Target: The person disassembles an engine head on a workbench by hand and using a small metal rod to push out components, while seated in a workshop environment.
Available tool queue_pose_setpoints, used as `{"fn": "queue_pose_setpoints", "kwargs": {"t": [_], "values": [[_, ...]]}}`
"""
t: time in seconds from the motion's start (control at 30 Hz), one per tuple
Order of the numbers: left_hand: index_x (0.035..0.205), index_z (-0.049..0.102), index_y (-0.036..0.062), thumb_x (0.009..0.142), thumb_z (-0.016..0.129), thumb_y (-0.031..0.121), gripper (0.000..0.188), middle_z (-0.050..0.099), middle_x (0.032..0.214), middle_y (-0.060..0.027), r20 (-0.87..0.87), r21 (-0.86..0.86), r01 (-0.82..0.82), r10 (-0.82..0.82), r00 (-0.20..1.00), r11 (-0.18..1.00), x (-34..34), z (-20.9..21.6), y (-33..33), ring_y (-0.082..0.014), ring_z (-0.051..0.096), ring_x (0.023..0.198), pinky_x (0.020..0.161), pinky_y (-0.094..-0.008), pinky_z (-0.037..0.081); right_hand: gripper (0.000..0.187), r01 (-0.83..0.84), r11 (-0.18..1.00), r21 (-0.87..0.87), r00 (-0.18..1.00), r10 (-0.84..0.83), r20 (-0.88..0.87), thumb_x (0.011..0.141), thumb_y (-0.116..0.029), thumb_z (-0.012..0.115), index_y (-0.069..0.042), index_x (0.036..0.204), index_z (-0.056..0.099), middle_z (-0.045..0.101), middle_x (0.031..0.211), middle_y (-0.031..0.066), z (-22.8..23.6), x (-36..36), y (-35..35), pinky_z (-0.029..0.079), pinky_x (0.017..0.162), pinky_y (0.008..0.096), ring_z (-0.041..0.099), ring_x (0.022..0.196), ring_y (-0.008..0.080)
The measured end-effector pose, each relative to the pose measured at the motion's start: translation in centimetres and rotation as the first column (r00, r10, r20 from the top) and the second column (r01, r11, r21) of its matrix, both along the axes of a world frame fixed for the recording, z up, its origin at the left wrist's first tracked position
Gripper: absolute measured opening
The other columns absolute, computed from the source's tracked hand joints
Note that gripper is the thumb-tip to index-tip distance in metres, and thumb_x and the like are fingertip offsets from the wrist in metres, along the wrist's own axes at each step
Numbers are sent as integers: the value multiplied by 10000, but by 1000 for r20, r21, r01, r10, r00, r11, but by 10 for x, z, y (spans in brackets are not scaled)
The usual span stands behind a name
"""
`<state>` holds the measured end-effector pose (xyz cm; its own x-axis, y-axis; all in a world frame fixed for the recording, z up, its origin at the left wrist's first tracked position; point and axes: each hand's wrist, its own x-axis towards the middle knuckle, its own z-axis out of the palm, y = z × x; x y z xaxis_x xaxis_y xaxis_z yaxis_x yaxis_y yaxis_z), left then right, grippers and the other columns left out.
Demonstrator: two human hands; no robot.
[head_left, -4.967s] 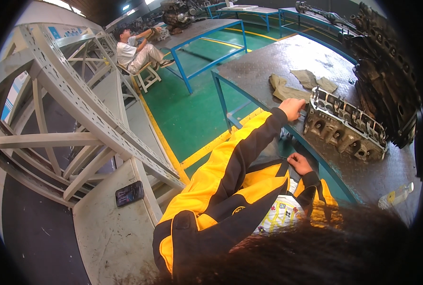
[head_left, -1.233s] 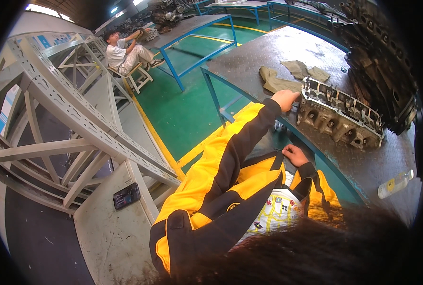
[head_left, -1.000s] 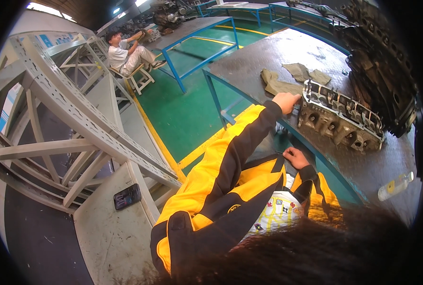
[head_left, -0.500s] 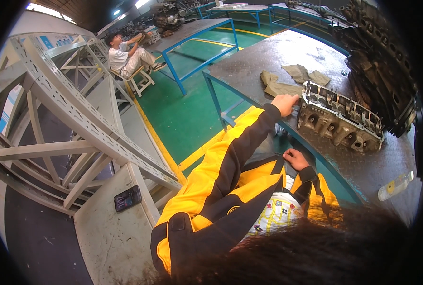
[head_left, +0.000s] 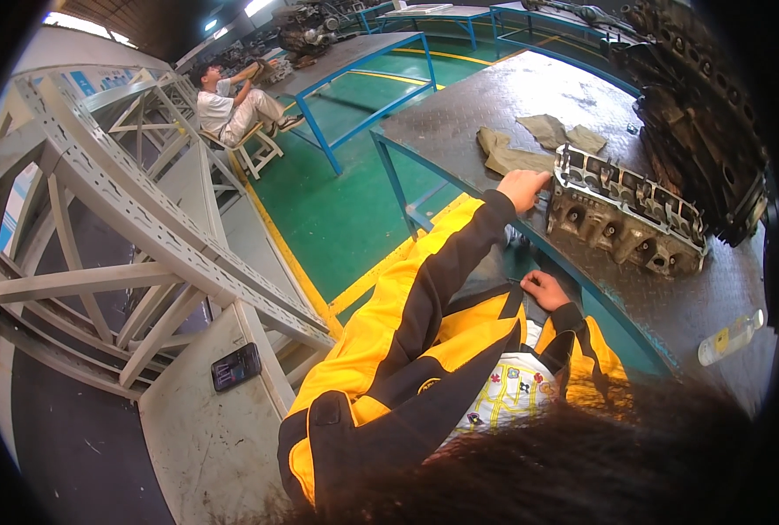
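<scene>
My left hand (head_left: 522, 190) is at the left end of a metal engine cylinder head (head_left: 624, 210), which lies on the steel-topped workbench (head_left: 468, 109). Its fingers are curled closed at that end; whether they grip the casting or something small beside it is hidden. Lower down, my right hand (head_left: 544, 290) hovers over my lap by the bench's blue edge. Thumb and fingertips come together there, and anything between them is too small to make out. Crumpled tan cloths (head_left: 514, 156) lie just beyond the cylinder head.
A large dark engine block (head_left: 700, 131) stands at the bench's far right. Nearer, a clear bottle (head_left: 729, 339) lies on its side. To my left, a phone (head_left: 235, 367) rests on a grey ledge beside metal framing (head_left: 157, 241). Farther off, a person (head_left: 236, 105) sits on a stool.
The view has shifted very slightly. Both hands stay in nearly the same places, and the cylinder head has not moved on the bench.
</scene>
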<state>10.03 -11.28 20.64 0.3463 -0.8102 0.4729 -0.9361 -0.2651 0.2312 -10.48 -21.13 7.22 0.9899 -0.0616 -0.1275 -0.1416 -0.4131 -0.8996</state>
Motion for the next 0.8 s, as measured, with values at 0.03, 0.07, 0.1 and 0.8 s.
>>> {"fn": "queue_pose_setpoints", "kwargs": {"t": [0.03, 0.07, 0.1, 0.8], "values": [[1152, 559, 65, 770, 735, 56, 421, 683, 1003, -197, 5, 16, 2, -2, 1000, 1000, 0, 1, 0, -418, 634, 1004, 848, -496, 503, 241, 0, 1000, -2, 1000, 0, -1, 946, -264, 664, -32, 1012, 648, 686, 962, 127, 0, 0, 0, 481, 817, 330, 613, 865, 229], [1152, 559, 65, 770, 735, 56, 421, 683, 1003, -197, 5, 17, 2, -2, 1000, 1000, 1, 1, 0, -418, 634, 1004, 848, -496, 503, 241, 0, 1000, -1, 1000, 0, -1, 946, -264, 664, -32, 1012, 648, 686, 962, 127, 0, 0, 0, 481, 817, 330, 613, 865, 229], [1158, 559, 66, 769, 736, 57, 427, 684, 1004, -199, -9, 58, -19, 20, 1000, 998, 1, 2, -1, -418, 635, 1001, 850, -496, 504, 245, -2, 1000, -2, 1000, 2, 6, 945, -265, 665, -30, 1010, 648, 687, 957, 126, -1, 0, 0, 481, 813, 330, 614, 860, 228], [1135, 564, 33, 772, 709, 36, 391, 697, 1001, -190, -56, -30, 53, -54, 997, 998, 2, -1, 0, -395, 654, 982, 854, -458, 519, 252, -4, 1000, -2, 998, 4, 58, 935, -261, 678, -18, 992, 649, 678, 915, 117, -8, 3, -6, 480, 784, 330, 603, 827, 216]]}}
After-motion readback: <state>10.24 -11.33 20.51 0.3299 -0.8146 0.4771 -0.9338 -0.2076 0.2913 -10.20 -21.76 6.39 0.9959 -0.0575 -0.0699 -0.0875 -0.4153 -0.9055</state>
